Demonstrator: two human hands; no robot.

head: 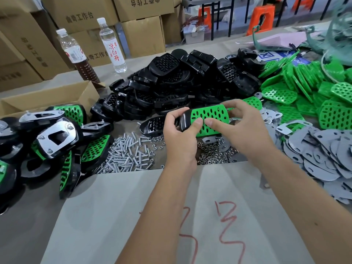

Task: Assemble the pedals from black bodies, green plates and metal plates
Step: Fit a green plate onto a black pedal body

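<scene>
We hold one pedal in mid-air over the screws and nuts: green plate seated on a black body, long axis running left-right. Left hand grips the black end, thumb pressing the plate; right hand pinches the other end, equally near. Metal plates lie close by to the right, likely next. Finished pedals sit at left on the grey surface; boxes, bottles behind.

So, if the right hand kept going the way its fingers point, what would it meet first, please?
The right hand points left across the green plate it holds; beyond that, probably the left hand, though depth is unclear.
</scene>
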